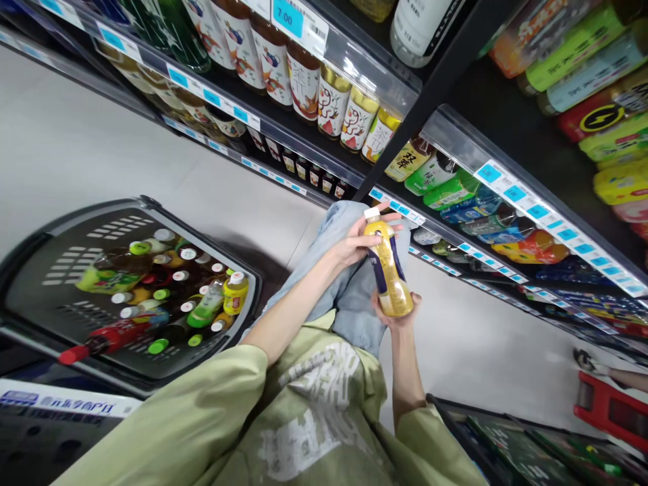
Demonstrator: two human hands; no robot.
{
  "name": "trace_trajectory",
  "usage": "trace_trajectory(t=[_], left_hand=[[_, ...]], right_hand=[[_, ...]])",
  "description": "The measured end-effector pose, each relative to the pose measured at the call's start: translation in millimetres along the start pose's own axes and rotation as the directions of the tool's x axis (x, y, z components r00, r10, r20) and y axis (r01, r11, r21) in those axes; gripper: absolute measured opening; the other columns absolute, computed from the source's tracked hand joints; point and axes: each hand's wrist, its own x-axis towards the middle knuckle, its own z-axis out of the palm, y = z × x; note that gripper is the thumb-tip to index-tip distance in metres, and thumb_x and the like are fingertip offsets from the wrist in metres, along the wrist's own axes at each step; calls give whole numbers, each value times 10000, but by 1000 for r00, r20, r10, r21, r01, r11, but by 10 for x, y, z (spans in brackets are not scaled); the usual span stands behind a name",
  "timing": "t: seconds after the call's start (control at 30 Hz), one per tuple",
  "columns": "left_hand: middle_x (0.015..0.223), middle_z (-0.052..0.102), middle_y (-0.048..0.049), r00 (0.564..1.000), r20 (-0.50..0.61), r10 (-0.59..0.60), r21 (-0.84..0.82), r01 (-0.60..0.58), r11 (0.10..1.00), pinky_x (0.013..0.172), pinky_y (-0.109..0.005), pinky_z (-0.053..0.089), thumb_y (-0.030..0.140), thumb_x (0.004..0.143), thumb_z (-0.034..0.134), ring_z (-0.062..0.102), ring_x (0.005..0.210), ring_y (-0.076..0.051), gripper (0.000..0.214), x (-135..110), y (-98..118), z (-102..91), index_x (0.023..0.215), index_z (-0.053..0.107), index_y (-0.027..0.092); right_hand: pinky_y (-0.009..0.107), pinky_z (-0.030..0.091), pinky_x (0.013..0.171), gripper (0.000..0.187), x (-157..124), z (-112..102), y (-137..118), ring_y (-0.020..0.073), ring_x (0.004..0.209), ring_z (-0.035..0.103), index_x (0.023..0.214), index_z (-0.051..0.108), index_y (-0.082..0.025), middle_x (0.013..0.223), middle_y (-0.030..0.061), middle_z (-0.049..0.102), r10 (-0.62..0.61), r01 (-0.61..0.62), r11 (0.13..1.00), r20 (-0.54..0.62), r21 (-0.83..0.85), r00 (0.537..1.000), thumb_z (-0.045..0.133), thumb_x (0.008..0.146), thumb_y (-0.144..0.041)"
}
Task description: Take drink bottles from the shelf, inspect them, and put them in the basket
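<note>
In front of my knees I hold a drink bottle [389, 280] with a white cap, yellow contents and a dark blue and yellow label. It tilts slightly, cap away from me. My left hand [353, 247] is closed around its upper part, thumb on the front and fingers reaching behind the neck. Beneath the base, my right hand [402, 321] cups the bottle, with part of the palm hidden behind it. To my left stands a dark shopping basket [55, 229] with a grey rim, holding several bottles with white, green and red caps.
Shelves of bottled drinks run across the front, with blue price tags [288, 18] along their edges. Labelled tea bottles [304, 81] stand on one shelf. At the right are a red plastic object [610, 412] and another person's shoe [584, 360]. Dark crates [511, 449] sit at lower right.
</note>
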Motion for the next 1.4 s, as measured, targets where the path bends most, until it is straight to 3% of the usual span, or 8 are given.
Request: trace_trajectory(t=[0.13,0.2,0.33,0.53,0.73,1.03,1.27,1.4], left_hand=[[1454,745,-169,997,-27,-71,47,73,996,1106,-513,585,255,699,940,735,1326,-408,794,-5,3,6,1441,667,191],[1430,751,-167,994,-75,-79,82,85,993,1028,-467,607,261,679,946,738,1308,-411,807,11,-15,3,1431,665,178],[1365,771,-135,991,-117,-64,110,77,991,956,-430,619,258,674,922,748,1255,-394,754,57,-50,4,1386,686,182],[1300,787,-101,991,-123,-53,125,68,990,933,-430,615,255,681,903,740,1238,-390,703,79,-72,13,1350,700,183],[1275,789,-105,989,-132,-60,97,73,993,1017,-451,599,204,696,865,729,1276,-379,757,81,-76,30,1424,658,192],[1190,816,-98,978,-190,-89,51,100,994,1065,-525,584,121,690,766,712,1305,-431,699,91,-36,97,1381,695,202],[1217,808,-140,987,-140,-84,27,89,996,958,-482,630,243,681,755,769,1198,-404,747,101,-52,29,1415,680,123],[1228,804,-144,989,-127,-75,10,77,997,962,-494,636,254,668,737,765,1223,-415,771,102,-62,9,1426,679,128]], right_hand=[[328,444,382,867,6,74,-102,211,477,598,1300,714,-223,883,110,791,114,-188,938,253,290,961,207,968,-842],[330,453,376,833,38,93,-155,219,506,614,1351,678,-222,942,118,807,122,-231,895,290,382,949,271,947,-826],[299,432,382,817,90,111,-217,196,493,596,1321,674,-144,925,144,798,103,-192,898,233,396,967,250,969,-747],[330,480,409,935,118,118,-261,219,552,605,1295,694,-123,868,148,778,174,-238,922,222,306,959,178,952,-823],[316,462,412,858,153,176,-360,189,472,559,1121,744,-137,760,118,739,121,-132,962,59,240,991,198,997,-788],[348,502,436,899,165,179,-403,212,500,591,1078,774,-132,732,117,722,82,-86,983,31,165,996,173,1024,-798],[334,509,447,924,154,177,-361,203,535,612,1148,767,-101,814,142,762,50,-63,974,64,216,997,154,1035,-782],[319,488,420,917,138,153,-318,187,481,589,1208,737,-133,811,124,754,117,-148,952,130,267,985,200,986,-842]])
